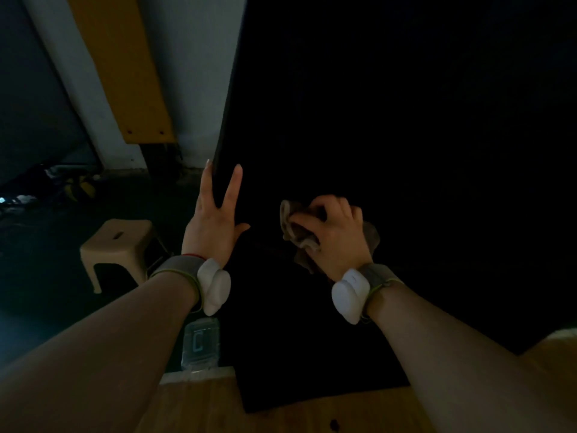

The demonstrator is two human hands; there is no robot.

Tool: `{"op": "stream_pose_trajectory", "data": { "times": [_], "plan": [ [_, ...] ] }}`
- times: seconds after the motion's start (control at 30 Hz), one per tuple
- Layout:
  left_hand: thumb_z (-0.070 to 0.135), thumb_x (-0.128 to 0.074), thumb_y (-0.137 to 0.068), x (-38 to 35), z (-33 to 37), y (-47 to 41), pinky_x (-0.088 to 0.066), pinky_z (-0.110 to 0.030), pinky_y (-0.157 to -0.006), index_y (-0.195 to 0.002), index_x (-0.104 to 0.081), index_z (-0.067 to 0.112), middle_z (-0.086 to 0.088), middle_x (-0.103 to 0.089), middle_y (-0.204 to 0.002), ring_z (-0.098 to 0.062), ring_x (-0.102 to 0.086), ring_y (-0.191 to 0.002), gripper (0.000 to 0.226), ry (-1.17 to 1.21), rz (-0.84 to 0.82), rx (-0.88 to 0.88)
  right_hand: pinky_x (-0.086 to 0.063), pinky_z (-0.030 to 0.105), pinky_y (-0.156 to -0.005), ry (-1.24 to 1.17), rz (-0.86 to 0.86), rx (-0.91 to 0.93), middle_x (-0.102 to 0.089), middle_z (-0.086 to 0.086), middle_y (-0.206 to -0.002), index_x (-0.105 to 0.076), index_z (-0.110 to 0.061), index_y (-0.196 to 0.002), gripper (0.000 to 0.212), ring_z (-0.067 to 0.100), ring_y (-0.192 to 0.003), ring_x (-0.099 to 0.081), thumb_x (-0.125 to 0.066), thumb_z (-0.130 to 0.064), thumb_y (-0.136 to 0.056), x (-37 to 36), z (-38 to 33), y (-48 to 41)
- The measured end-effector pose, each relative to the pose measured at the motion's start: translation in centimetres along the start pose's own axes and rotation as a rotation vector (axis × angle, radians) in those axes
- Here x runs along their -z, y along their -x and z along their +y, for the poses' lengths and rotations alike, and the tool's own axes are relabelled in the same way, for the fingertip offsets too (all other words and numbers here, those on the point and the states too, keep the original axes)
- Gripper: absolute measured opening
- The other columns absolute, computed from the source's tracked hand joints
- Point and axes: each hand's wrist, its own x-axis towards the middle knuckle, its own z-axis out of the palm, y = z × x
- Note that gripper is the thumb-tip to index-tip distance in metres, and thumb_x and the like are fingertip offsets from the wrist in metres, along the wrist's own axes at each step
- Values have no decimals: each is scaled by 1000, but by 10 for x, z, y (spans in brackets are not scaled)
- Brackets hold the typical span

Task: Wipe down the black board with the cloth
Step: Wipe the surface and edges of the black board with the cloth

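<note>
Showing a large black board (390, 151) standing on end on a wooden tabletop (281, 414), rising above both hands and spreading far to the right of them. Bunching a brownish-grey cloth (292, 228) in the right hand (335, 237), with fingers curled tight round it, and pressing the wad against the board's front face, low on the panel. Spilling loose folds out to the left of that grip and below it, with another fold showing on its right side near the wrist.

Steadying the board with the left hand (215, 220), just left of the cloth grip: fingers straight and spread in a V astride the board's left edge, thumb lying against the front face, clasping nothing.

Judging the board thin, flat and rigid, probably light enough to tip or slide under a hard push, so likely needing that bracing at the edge while wiping. Judging the cloth soft and limp, best taken as a wad in the palm, as here.

Wearing white wrist trackers (215, 289) on grey straps. Showing a clear water bottle (201, 345) beneath the left wrist, a beige plastic stool (121, 245) further left of the bracing hand, and a yellow plank (125, 73) against the pale wall above. Being too dim for telling dust or marks on the board.
</note>
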Motion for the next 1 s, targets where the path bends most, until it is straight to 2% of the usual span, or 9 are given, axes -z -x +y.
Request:
{"op": "stream_pose_trajectory", "data": {
  "times": [0.13, 0.2, 0.33, 0.47, 0.6, 0.7, 0.87, 0.93, 1.0],
  "plan": [
    [27, -68, -84, 1, 2, 0, -40, -51, -100, -127, 31, 59, -3, 21, -155, -42, -14, -141, 113, 3, 7, 15, -38, 56, -88, -79, 363, -99, -56, 27, -118, -66, -17, -118, 41, 31, -112, -31, -57, -33, -82, 31, -8, -28],
    [27, -68, -84, 2, 2, 0, -40, -50, -101, -125, 34, 59, -1, 22, -154, -41, -13, -141, 114, -11, 8, 32, -37, 58, -90, -56, 454, -132, -55, 27, -121, -64, -17, -121, 44, 33, -115, -32, -54, -32, -82, 40, -10, -44],
    [26, -69, -83, 0, 3, 1, -42, -49, -99, -125, 33, 58, -2, 23, -154, -40, -14, -141, 115, -21, 14, 41, -33, 60, -98, -42, 353, -160, -50, 26, -129, -59, -19, -128, 48, 47, -121, -41, -67, -23, -81, 27, -17, -50],
    [24, -71, -82, -3, 3, 1, -46, -51, -94, -131, 28, 55, -6, 19, -155, -41, -17, -140, 115, -26, 41, 34, -36, 63, -90, -22, 306, -166, -55, 27, -122, -65, -18, -121, 49, 53, -113, -47, -74, -17, -73, 9, -22, -42],
    [21, -70, -82, -3, 1, 3, -47, -51, -91, -138, 20, 47, -12, 15, -156, -41, -15, -141, 109, -11, 71, -2, -38, 61, -85, -23, 259, -176, -59, 25, -117, -69, -22, -114, 44, 48, -109, -49, -64, -27, -71, -2, -29, -32],
    [20, -69, -83, -4, -3, 5, -44, -52, -94, -141, 15, 47, -12, 14, -156, -40, -12, -142, 106, 28, 78, -43, -41, 58, -82, -37, 252, -188, -61, 22, -114, -70, -23, -112, 41, 35, -109, -37, -53, -38, -77, -16, -32, -20],
    [22, -68, -83, -8, -20, 22, -32, -54, -105, -142, 13, 45, -12, 16, -156, -41, -4, -143, 103, 35, 48, -78, -46, 59, -82, -12, 228, -186, -64, 22, -110, -72, -23, -109, 42, 34, -105, -39, -84, -30, -70, -43, -33, 2],
    [23, -66, -85, -15, -25, 28, -26, -56, -108, -138, 18, 51, -9, 19, -156, -42, 0, -143, 104, 36, 13, -30, -47, 61, -81, 6, 176, -159, -64, 22, -109, -72, -22, -108, 41, 41, -104, -52, -85, -25, -70, -52, -33, 14],
    [21, -65, -85, -21, -27, 29, -30, -55, -107, -135, 22, 55, -6, 21, -155, -42, -6, -142, 106, 66, -2, 12, -42, 61, -88, 0, 97, -135, -61, 22, -117, -69, -23, -115, 38, 46, -108, -54, -79, -24, -78, -59, -31, 21]
  ]
}}
